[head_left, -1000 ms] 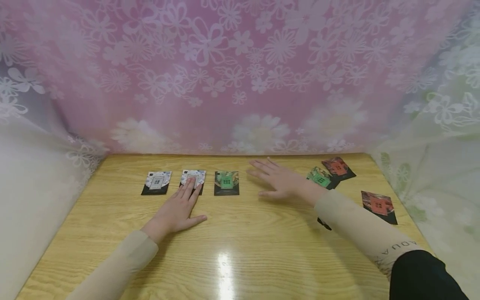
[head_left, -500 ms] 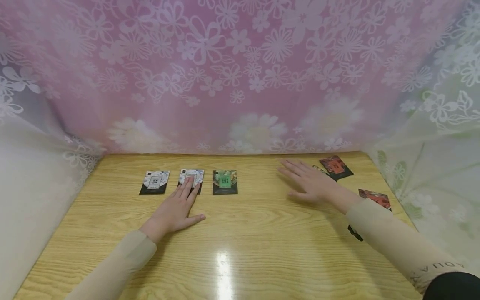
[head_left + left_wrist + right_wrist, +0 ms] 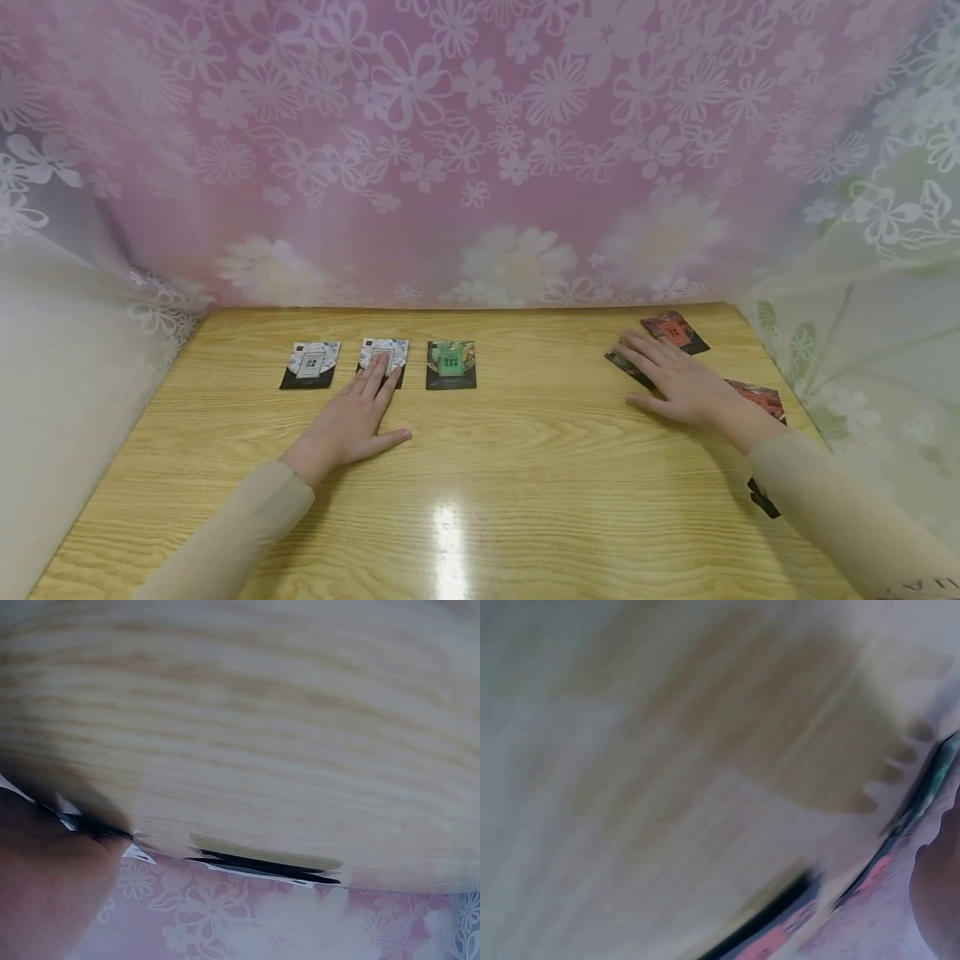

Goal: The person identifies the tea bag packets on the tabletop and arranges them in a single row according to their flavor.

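My left hand lies with outstretched fingers on a white floral sachet with a black base. A matching white sachet is to its left, and a green-labelled sachet lies to its right. Over at the right, my right hand reaches across another green sachet, covering much of it; whether the fingertips touch it cannot be told. Close by are a red sachet behind the hand and a second red one, partly hidden by the wrist. Sachet edges show beside the hand in the right wrist view.
A wood-grain table bears everything. Pink floral cloth hangs along its back edge, and pale cloth flanks both sides. A small dark object shows beside the right sleeve.
My right hand has moved rightward, away from the row of three sachets, to over the green sachet at the right. The left hand has stayed on its white sachet.
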Demonstrator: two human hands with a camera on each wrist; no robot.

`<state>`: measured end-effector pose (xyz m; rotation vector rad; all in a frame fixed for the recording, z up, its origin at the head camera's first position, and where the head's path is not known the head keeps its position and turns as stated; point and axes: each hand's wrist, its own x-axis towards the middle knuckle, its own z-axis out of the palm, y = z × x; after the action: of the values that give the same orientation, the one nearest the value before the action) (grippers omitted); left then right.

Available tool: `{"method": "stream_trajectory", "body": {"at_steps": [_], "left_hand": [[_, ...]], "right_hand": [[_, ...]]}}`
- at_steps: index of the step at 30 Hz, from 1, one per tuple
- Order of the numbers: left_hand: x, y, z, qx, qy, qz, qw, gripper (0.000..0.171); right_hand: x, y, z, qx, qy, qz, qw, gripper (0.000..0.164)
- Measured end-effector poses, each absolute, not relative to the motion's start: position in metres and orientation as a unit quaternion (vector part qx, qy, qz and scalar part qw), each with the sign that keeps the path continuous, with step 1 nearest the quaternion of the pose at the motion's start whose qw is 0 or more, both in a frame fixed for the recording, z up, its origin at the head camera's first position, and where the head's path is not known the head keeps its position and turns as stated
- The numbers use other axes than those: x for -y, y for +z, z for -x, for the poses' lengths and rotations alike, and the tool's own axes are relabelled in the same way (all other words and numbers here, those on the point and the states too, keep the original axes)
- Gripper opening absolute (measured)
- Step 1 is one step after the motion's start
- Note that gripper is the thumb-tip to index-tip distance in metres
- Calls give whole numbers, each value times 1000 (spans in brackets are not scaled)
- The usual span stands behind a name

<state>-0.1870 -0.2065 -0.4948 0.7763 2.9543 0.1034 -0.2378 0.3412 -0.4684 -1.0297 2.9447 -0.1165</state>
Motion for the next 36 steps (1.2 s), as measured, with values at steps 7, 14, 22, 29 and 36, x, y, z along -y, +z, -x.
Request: {"method": "stream_trajectory", "body": {"at_steps": [7,14,22,29,36], "left_hand": [[206,-495,187,-966,32,-255,42,105],[206,-495,187,-965,31,-260,36,104],[206,-495,187,-965,30,-259,35,104],[207,-497,187,-965,26,-259,35,105],[208,-500,189,-965,20,-259,34,105]], "right_hand": [[-360,-476,229,-936,-53,347,-25,81],[-362,-485,223,-935,-54,350,-22,79],[-350,-480,222,-939,-48,340,-4,79],[-337,-481,228,-940,-46,336,27,84],[-328,-486,227,-935,-39,353,23,85]]}}
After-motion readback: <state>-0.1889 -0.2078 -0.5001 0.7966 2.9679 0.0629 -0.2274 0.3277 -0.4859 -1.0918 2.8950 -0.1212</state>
